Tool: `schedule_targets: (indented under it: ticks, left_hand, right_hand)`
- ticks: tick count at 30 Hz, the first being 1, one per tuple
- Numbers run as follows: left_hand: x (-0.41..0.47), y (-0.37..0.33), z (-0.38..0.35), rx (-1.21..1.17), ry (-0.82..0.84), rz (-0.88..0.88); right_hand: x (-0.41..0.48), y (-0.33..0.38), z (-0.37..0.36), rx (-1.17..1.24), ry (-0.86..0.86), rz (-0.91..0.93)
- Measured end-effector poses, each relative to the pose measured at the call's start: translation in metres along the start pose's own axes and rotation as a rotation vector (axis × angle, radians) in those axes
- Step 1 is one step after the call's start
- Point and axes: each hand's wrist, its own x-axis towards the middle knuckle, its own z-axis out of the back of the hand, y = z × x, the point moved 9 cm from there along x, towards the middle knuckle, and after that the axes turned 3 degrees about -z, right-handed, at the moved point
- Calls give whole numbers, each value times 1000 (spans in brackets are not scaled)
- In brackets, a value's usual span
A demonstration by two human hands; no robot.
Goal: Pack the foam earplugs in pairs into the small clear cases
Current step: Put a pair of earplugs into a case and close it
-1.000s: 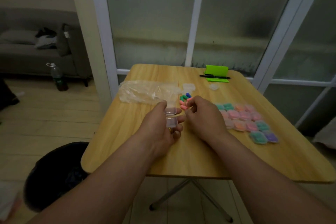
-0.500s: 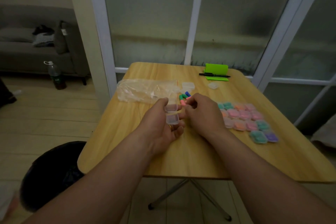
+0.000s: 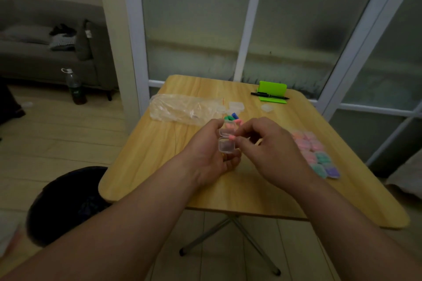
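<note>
Foam earplug (image 3: pixel 231 137), pink, pinched in the right hand's (image 3: pixel 269 150) fingertips beside an open clear case (image 3: pixel 226 146).
The left hand (image 3: pixel 205 155) curls round the case. The earplug sits at the case's right rim, tip pointing left. Beyond, loose earplugs (image 3: pixel 231 117) lie on the table (image 3: pixel 159 166).

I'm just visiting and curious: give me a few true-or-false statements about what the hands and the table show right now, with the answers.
1. The left hand holds an open clear case. True.
2. The right hand pinches a blue earplug. False: it pinches a pink earplug.
3. The filled cases lie on the table on the person's right side. True.
4. The black pen lies among the filled cases. False: it lies by the green stand at the far edge.
</note>
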Motion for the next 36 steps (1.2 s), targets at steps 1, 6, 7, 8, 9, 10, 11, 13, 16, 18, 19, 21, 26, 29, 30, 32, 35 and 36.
schedule_targets:
  ticks: [1, 6, 7, 8, 9, 10, 11, 13, 16, 18, 19, 21, 26, 29, 30, 32, 35, 36]
  left_hand:
    - [0, 0, -2, 2, 7, -1]
    - [5, 2, -5, 8, 17, -1]
    - [6, 2, -6, 9, 22, -5]
    - [6, 1, -6, 11, 25, -7]
    - [5, 1, -6, 16, 26, -10]
    - [5, 2, -6, 22, 25, -12]
    - [5, 2, -6, 25, 26, -13]
    - [5, 3, -5, 20, 34, -14]
    - [5, 1, -5, 4, 37, -16]
    - [3, -2, -4, -7, 32, -23]
    - [3, -4, -3, -8, 28, -28]
    - [3, -6, 1, -13, -4, -34]
    - [7, -18, 35, -26, -273, -76]
    - [10, -25, 40, -30, -314, -111]
    - [10, -26, 40, -38, -315, -111]
    - [12, -25, 40, -48, -312, -109]
    - [14, -22, 41, -55, -300, -101]
    - [14, -22, 41, -62, -294, -96]
  right_hand:
    - [-2, 0, -4, -34, 14, 13]
    - [-6, 2, -13, -53, 49, 35]
    - [-6, 2, -13, -63, 47, 37]
    - [-6, 2, -12, -71, 44, 37]
    - [-6, 2, -11, -78, 38, 36]
    - [-6, 1, -11, -82, 31, 34]
    - [-6, 0, -10, -83, 26, 30]
    - [-5, -1, -11, -78, 25, 26]
    - [-6, 2, -14, -59, 28, 39]
    - [-5, 4, -15, -55, 32, 49]
    - [-5, 4, -13, -54, 28, 53]
    - [-4, -1, -9, -52, 3, 37]
    - [4, -29, -4, -98, -21, -95]
    - [20, -38, -8, -129, -47, -132]
    - [28, -39, -11, -138, -58, -135]
    - [47, -39, -20, -182, -63, -131]
    - [72, -39, -36, -299, -34, -144]
    - [79, -41, -40, -349, -22, -157]
